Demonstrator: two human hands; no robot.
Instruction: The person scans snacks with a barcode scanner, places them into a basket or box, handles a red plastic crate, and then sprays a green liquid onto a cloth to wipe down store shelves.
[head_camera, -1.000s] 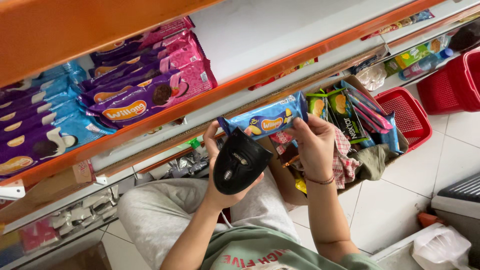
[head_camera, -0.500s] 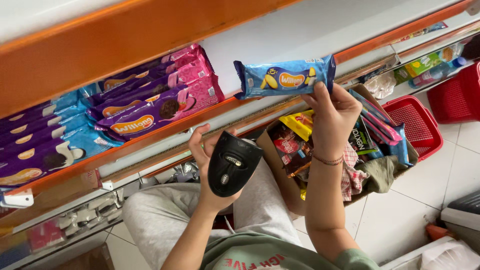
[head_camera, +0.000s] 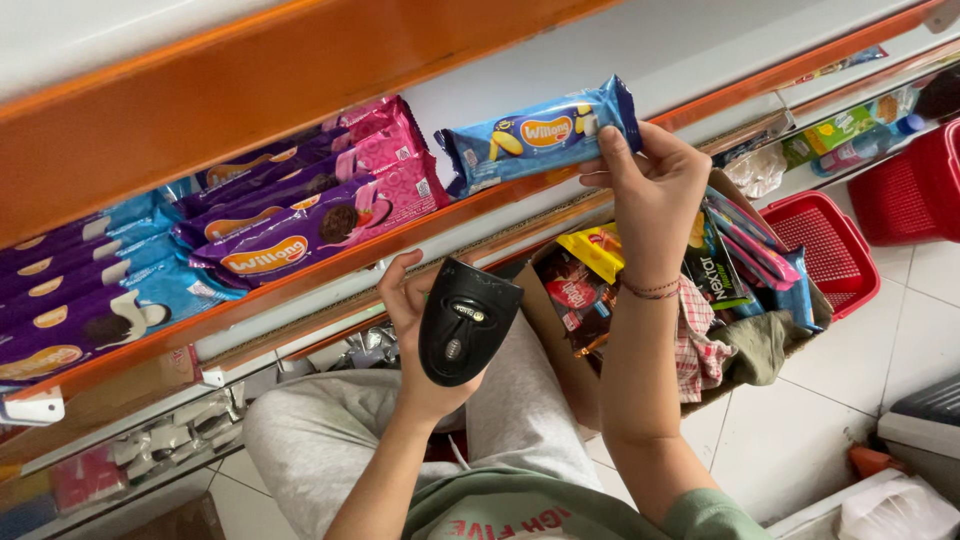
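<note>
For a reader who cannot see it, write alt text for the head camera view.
A person's right hand holds a blue biscuit packet up against a shop shelf, while the left hand grips a black handheld scanner. Purple and pink biscuit packets line the shelf; a cardboard box of snacks sits below.

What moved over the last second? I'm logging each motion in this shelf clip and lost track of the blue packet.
The right hand lifted the blue biscuit packet from just above the carton of snacks up to the white shelf, keeping its grip throughout. The left hand kept hold of the black handheld scanner, which barely shifted. The purple and pink packets on the shelf stayed put.
</note>
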